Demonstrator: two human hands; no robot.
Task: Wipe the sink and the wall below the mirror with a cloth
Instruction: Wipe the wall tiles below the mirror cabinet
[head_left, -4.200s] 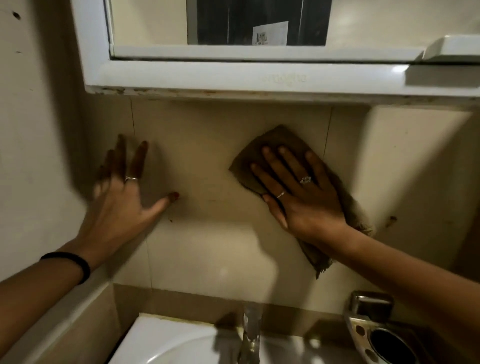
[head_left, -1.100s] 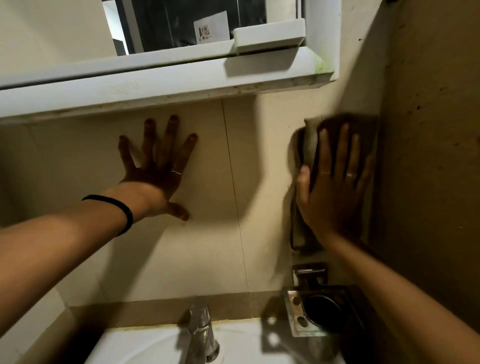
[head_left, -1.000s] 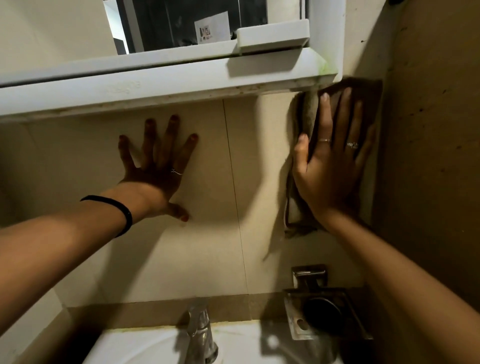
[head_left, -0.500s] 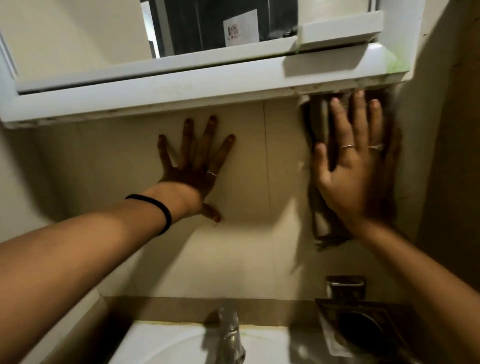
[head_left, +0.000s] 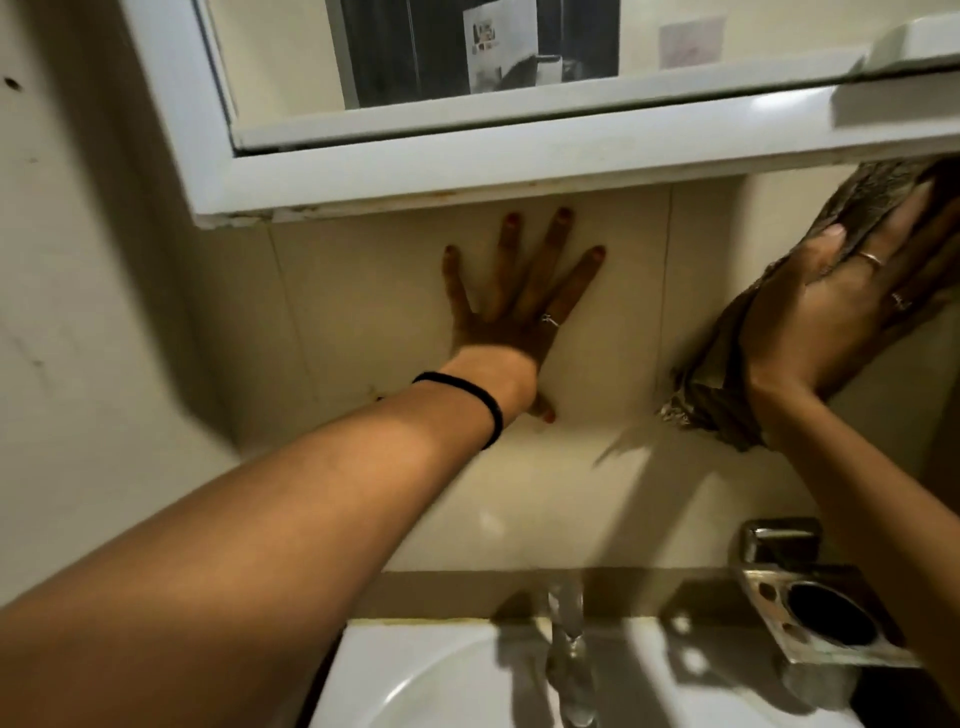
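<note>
Cloth (head_left: 727, 364) upright (long axis vertical)

Dim warm light from behind/above. Arm shadows hard on wall (head_left: 363, 291). Glare on mirror frame (head_left: 774, 101) and tap (head_left: 569, 639). Motion blur on right hand (head_left: 831, 317); wide-angle bending at edges.

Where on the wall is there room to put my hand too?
Bare tile lies between the left hand and the cloth, and lower down, between the hands and the tap. Left of the left hand, under the mirror frame, is free too. The right side is crowded: the right hand, cloth and metal holder.
</note>
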